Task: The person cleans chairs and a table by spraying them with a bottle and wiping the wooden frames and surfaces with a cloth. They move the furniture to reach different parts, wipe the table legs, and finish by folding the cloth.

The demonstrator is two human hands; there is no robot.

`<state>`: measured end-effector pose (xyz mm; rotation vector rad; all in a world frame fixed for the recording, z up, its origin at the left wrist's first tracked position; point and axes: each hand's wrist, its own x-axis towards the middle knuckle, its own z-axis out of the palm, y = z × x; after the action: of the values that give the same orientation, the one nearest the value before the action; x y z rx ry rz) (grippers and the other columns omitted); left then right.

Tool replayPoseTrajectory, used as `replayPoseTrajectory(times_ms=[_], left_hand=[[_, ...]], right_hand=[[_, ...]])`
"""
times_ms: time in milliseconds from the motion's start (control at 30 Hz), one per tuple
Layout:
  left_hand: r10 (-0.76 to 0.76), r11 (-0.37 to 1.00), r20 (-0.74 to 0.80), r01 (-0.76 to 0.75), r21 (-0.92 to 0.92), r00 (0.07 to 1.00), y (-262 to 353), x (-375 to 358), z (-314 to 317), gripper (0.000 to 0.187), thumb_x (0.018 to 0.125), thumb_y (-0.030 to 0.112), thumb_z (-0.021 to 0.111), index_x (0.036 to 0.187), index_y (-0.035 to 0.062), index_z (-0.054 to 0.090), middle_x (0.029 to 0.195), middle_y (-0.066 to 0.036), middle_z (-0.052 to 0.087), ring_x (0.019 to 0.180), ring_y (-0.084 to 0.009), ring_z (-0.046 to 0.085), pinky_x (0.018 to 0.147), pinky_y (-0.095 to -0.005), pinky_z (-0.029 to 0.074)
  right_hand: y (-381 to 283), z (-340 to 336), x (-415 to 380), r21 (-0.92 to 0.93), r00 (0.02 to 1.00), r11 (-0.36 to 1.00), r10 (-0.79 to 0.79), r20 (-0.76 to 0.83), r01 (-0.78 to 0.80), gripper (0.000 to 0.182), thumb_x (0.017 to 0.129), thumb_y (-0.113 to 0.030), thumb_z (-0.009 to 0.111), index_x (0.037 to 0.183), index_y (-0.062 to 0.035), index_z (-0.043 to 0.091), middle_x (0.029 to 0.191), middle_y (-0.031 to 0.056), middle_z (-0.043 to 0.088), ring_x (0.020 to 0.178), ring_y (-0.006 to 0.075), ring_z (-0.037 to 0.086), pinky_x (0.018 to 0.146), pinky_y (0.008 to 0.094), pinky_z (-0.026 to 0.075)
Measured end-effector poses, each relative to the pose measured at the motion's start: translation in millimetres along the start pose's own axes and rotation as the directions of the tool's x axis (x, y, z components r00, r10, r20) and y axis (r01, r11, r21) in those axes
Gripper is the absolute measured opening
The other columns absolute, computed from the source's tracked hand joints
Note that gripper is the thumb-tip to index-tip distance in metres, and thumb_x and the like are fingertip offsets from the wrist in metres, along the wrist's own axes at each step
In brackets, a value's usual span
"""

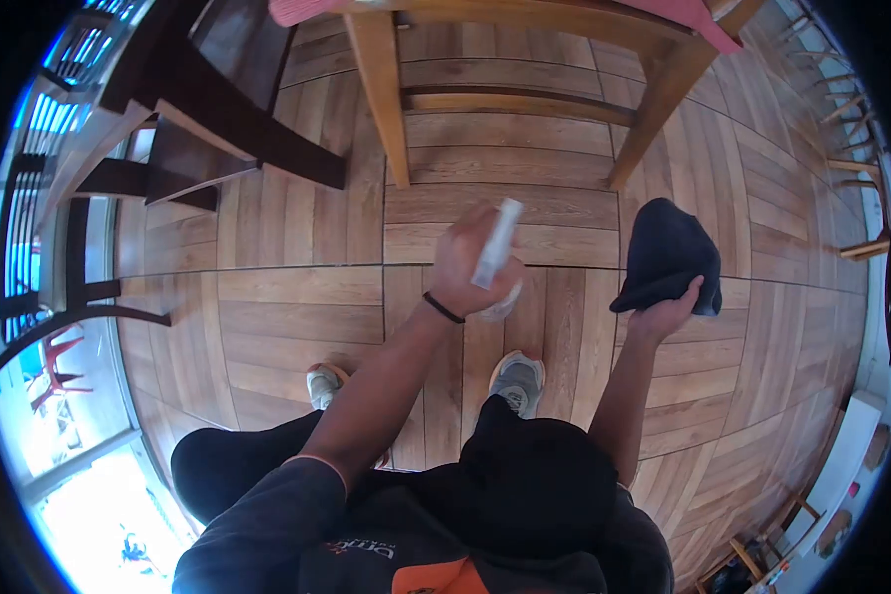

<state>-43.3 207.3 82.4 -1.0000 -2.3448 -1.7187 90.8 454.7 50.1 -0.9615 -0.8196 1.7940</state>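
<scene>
My left hand (462, 259) is closed around a spray bottle (498, 243), its long white head seen from above and slightly blurred. Part of a clear, rounded body shows below the fingers. Out to the right, my right hand (667, 309) grips a dark grey cloth (669, 252) by its near edge, thumb on top and the other fingers hidden beneath. The cloth hangs folded and bunched, apart from the bottle. Both hands are above the wood-patterned floor, short of a wooden chair (520, 102) with a pink-red seat.
A dark wooden chair (247, 139) stands at the upper left, its legs reaching towards the middle. My shoes (518, 381) are on the floor tiles (297, 317) below my hands. Bright glass (99, 495) is at the lower left. More chairs (856, 188) line the far right.
</scene>
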Motion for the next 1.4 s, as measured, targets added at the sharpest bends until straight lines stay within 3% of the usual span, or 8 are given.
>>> replayPoseTrajectory(times_ms=[133, 233, 333, 467, 667, 900, 1133, 1400], left_hand=[[-0.463, 0.884, -0.322, 0.404, -0.237, 0.825, -26.3, -15.7, -10.7, 0.017, 0.069, 0.008, 0.064, 0.085, 0.0039, 0.062, 0.077, -0.013, 0.059, 0.065, -0.0325, 0.061, 0.059, -0.0409, 0.049], [-0.264, 0.935, -0.274, 0.314, 0.162, 0.925, -37.1, -19.3, -30.6, 0.022, 0.075, 0.002, 0.063, 0.097, 0.0016, 0.064, 0.084, -0.005, 0.064, 0.072, -0.0123, 0.059, 0.065, -0.0282, 0.049], [-0.22, 0.975, -0.185, 0.221, -0.014, 0.958, -17.4, -4.9, -11.6, 0.019, 0.075, 0.002, 0.062, 0.094, 0.001, 0.064, 0.088, -0.005, 0.065, 0.076, -0.0113, 0.059, 0.065, -0.0274, 0.049], [0.11, 0.993, 0.378, -0.084, -0.083, 0.919, 7.5, 21.9, 11.9, 0.028, 0.069, 0.006, 0.064, 0.096, 0.0016, 0.063, 0.085, -0.011, 0.06, 0.076, -0.0282, 0.059, 0.068, -0.0372, 0.049], [0.009, 0.999, 0.285, 0.005, -0.05, 0.958, 0.8, -7.6, 34.6, 0.025, 0.072, 0.009, 0.068, 0.095, 0.0025, 0.062, 0.097, -0.017, 0.058, 0.088, -0.0355, 0.058, 0.078, -0.0414, 0.049], [-0.249, 0.958, 0.201, 0.21, 0.197, 0.947, -27.8, -69.6, 36.3, 0.043, 0.082, 0.028, 0.078, 0.109, -0.0004, 0.059, 0.122, -0.02, 0.053, 0.109, -0.0377, 0.053, 0.092, -0.0494, 0.045], [-0.327, 0.931, 0.202, 0.279, 0.234, 0.923, -49.7, -106.2, 35.7, 0.051, 0.082, 0.034, 0.079, 0.114, 0.0018, 0.056, 0.127, -0.019, 0.054, 0.113, -0.0388, 0.052, 0.093, -0.0488, 0.042], [-0.405, 0.909, 0.144, 0.38, 0.172, 0.903, -45.6, -128.7, 40.7, 0.063, 0.081, 0.038, 0.081, 0.122, 0.0006, 0.051, 0.123, -0.017, 0.055, 0.113, -0.038, 0.051, 0.095, -0.0493, 0.041]], right_hand=[[-10.8, 12.0, 14.0, -0.048, 0.991, 0.995, -0.09, -0.099, 0.085, 0.06, 0.099, -0.045, 0.056, 0.139, -0.0017, 0.047, 0.14, 0.014, 0.052, 0.124, 0.0306, 0.054, 0.106, 0.0438, 0.043], [-4.8, 13.6, 23.5, -0.045, 0.991, 0.996, -0.088, -0.101, 0.083, 0.06, 0.099, -0.045, 0.056, 0.14, -0.002, 0.047, 0.141, 0.014, 0.051, 0.124, 0.03, 0.053, 0.107, 0.0433, 0.043], [4.8, 14.7, 29.3, -0.046, 0.991, 0.996, -0.076, -0.106, 0.072, 0.059, 0.099, -0.044, 0.057, 0.14, -0.0021, 0.047, 0.141, 0.0138, 0.051, 0.124, 0.03, 0.053, 0.106, 0.043, 0.043], [4.3, 26.9, 31.8, -0.052, 0.977, 0.989, -0.143, -0.157, 0.136, 0.057, 0.1, -0.042, 0.056, 0.139, -0.0015, 0.048, 0.141, 0.0136, 0.051, 0.125, 0.0294, 0.053, 0.106, 0.0428, 0.043], [7.2, 52.9, 83.8, -0.437, 0.869, 0.778, -0.495, 0.016, 0.451, 0.065, 0.101, -0.038, 0.051, 0.146, 0.0064, 0.035, 0.15, 0.0162, 0.042, 0.129, 0.0282, 0.048, 0.111, 0.0365, 0.034], [-11.7, 242.8, 112.6, -0.142, -0.06, -0.166, -0.83, 0.555, 0.976, 0.062, 0.078, -0.013, 0.069, 0.135, -0.0057, 0.048, 0.154, 0.0369, 0.023, 0.132, 0.0537, 0.038, 0.106, 0.0586, 0.033], [69.2, 208.6, 129.1, -0.403, 0.092, -0.144, -0.854, 0.512, 0.904, 0.059, 0.081, -0.02, 0.068, 0.135, -0.0043, 0.05, 0.149, 0.0357, 0.034, 0.123, 0.0568, 0.043, 0.094, 0.0585, 0.04], [214.5, 68.6, 185.2, -0.615, 0.592, 0.204, -0.603, 0.535, 0.762, 0.045, 0.085, -0.028, 0.071, 0.118, -0.0009, 0.057, 0.121, 0.0254, 0.056, 0.11, 0.0484, 0.052, 0.093, 0.0545, 0.042]])
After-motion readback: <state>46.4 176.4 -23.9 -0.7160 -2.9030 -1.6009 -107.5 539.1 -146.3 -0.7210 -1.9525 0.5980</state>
